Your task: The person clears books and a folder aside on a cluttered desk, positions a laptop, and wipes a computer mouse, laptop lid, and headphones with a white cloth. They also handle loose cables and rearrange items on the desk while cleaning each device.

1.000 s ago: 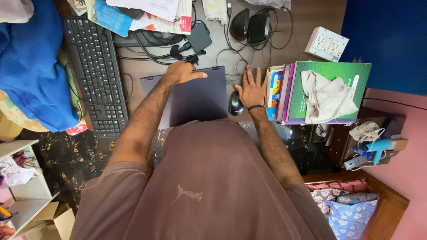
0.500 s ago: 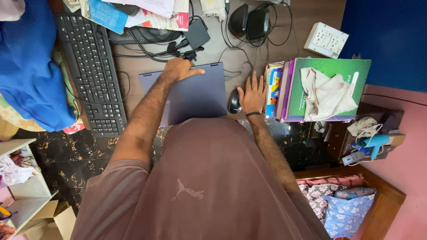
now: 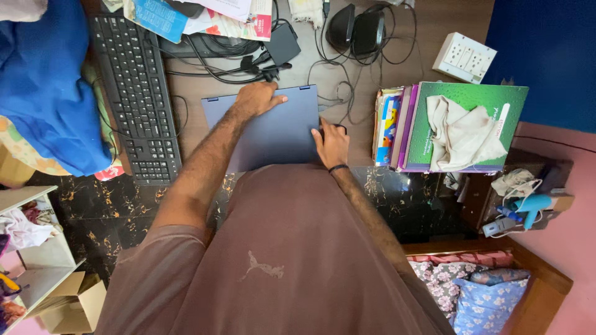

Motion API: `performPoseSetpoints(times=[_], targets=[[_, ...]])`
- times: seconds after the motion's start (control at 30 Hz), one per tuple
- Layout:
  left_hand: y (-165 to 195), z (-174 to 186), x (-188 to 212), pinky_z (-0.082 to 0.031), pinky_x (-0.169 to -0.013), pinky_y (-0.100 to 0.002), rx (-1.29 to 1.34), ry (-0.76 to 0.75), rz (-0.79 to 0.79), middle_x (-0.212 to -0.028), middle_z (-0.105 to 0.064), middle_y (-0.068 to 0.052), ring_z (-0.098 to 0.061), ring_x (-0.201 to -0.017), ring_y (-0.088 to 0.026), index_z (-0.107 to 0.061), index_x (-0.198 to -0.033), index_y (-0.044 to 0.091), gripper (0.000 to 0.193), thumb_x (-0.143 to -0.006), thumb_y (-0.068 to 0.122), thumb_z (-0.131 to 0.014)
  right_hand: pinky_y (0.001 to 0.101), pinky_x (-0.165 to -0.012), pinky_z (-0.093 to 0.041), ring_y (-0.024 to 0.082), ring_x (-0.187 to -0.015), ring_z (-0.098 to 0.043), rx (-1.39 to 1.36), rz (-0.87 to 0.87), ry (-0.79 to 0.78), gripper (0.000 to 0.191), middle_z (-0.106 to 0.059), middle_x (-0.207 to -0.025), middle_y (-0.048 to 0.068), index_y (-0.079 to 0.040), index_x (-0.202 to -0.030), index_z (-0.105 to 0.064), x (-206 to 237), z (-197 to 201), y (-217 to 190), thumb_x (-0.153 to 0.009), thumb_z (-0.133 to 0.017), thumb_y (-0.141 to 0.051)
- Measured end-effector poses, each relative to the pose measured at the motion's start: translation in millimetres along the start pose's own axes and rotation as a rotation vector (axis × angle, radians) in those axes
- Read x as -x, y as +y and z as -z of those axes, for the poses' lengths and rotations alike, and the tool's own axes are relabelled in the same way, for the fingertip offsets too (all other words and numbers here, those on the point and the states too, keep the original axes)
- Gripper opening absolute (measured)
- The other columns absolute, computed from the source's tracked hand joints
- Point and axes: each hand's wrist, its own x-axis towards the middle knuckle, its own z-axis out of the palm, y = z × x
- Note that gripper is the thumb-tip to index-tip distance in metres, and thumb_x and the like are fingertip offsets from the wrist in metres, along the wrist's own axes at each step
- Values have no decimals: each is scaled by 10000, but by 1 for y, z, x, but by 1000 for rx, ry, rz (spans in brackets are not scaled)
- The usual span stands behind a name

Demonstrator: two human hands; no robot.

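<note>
A closed dark blue laptop point(image 3: 279, 133) lies on the wooden desk point(image 3: 354, 68) in front of me. My left hand point(image 3: 257, 99) rests flat on the far part of its lid, fingers stretched toward the right. My right hand point(image 3: 332, 146) sits at the laptop's right edge, fingers curled over a black mouse point(image 3: 340, 128) that shows only at its far tip. The thumb touches the laptop's side. A dark band is on that wrist.
A black keyboard point(image 3: 139, 99) lies left of the laptop, beside a blue cloth point(image 3: 43, 87). Tangled cables point(image 3: 217, 53), papers and black speakers point(image 3: 357, 31) fill the back. Right stands a book stack point(image 3: 434, 105) with a beige cloth point(image 3: 462, 133), and a white socket box point(image 3: 464, 57).
My right hand has moved left from beside the books, where it lay spread, onto the mouse at the laptop's edge. The left hand stays on the lid.
</note>
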Motion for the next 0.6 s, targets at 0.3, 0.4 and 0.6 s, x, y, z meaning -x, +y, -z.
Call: performPoseSetpoints(times=[0.3, 0.4, 0.6], targets=[[-2, 16, 13, -503, -948, -508, 84, 34, -105, -1163, -697, -194, -643, -1126, -386, -657, -1251, 59, 460, -959, 415, -653, 318, -741, -521, 149, -775, -618, -557, -380, -184, 312, -689, -881, 104, -9, -1141, -650, -50, -2, -12, -1032, -690, -299], [-3, 12, 16, -501, -962, -496, 110, 96, -141, -1192, -688, -186, -638, -1140, -380, -640, -1310, 64, 460, -968, 372, -655, 289, -758, -543, 117, -818, -665, -635, -375, -206, 250, -734, -923, 58, -13, -1137, -632, -54, 0, -12, -976, -698, -193], [-15, 4, 35, -469, -949, -506, 94, 187, -98, -1218, -657, -133, -595, -1160, -364, -642, -1346, 119, 458, -956, 355, -676, 274, -802, -555, 118, -873, -687, -866, -515, -263, 179, -752, -995, 67, 14, -1133, -639, -58, -5, -12, -961, -662, -30]])
